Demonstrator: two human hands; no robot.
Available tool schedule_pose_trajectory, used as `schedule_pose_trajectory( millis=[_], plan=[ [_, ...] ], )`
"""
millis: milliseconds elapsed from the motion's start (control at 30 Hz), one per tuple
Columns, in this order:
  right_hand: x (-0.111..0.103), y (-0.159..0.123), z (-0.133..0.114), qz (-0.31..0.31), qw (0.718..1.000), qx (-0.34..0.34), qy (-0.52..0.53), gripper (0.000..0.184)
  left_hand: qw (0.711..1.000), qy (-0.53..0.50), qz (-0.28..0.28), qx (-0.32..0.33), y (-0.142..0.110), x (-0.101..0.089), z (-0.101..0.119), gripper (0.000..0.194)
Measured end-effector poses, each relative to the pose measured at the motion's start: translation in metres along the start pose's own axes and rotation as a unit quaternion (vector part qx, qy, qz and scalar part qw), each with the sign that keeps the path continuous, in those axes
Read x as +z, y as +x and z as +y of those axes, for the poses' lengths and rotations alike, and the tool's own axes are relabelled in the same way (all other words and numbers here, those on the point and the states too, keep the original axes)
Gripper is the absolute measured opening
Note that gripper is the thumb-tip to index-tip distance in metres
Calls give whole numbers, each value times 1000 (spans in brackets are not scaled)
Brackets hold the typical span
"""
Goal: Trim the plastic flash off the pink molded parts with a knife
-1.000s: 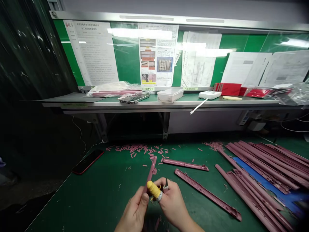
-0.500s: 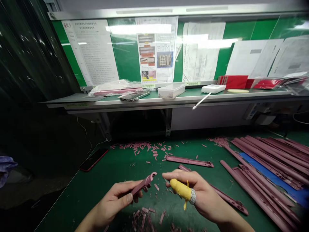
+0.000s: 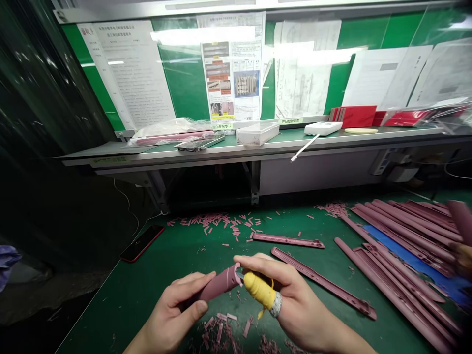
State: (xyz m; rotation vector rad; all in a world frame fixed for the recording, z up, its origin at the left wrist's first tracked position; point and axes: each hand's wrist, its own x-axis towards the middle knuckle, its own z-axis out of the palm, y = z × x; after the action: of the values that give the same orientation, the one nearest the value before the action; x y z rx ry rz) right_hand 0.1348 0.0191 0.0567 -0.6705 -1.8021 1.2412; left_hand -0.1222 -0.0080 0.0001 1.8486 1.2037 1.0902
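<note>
Plastic piece, pink, is at six o'clock of the view, clamped between thumb and fingers of the left hand at seven o'clock. At five o'clock, the right hand pinches what seems a thin blade at its end. If pushed too hard, the blade could slip, scratching the rim or cutting bare fingers; the yellow cover protects only the right thumb.

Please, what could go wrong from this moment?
The thin, grey, blade-like tip in the right hand could slip and scratch the curved, pink, plastic-looking part held by the left hand, or perhaps cut the nearby right index finger. Small, loose pink scraps on the green table below might also cling to the part.
</note>
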Motion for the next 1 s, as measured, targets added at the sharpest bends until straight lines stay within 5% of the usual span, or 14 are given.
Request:
schedule_pose_trajectory(
  millis=[167, 300, 500, 633, 767, 867, 933, 1000],
  plan=[
    [9, -4, 0, 61, 994, -81, -50, 37, 977, 61, 150, 137, -2, 16, 2, 54],
    [9, -5, -1, 62, 998, 7, -14, 33, 933, 164, 244, 209, 2, 13, 9, 70],
    [3, -6, -2, -12, 983, 169, 75, 37, 809, 380, 288, 344, 4, -11, -3, 71],
    [-3, -7, -4, -15, 991, 136, -10, 31, 776, 425, 271, 380, 4, -20, -5, 73],
    [-11, -6, -4, 21, 989, 60, -132, 33, 865, 340, 205, 306, 3, -11, 2, 70],
    [-17, -2, 4, 32, 989, 53, -131, 36, 964, 138, 195, 115, 3, 12, 13, 55],
    [-17, 1, 14, 32, 992, 61, -105, 40, 975, -39, 213, -53, 6, 30, 24, 48],
    [-15, 3, 28, 29, 997, 54, -55, 40, 934, -196, 230, -193, 13, 46, 36, 50]
  ],
)
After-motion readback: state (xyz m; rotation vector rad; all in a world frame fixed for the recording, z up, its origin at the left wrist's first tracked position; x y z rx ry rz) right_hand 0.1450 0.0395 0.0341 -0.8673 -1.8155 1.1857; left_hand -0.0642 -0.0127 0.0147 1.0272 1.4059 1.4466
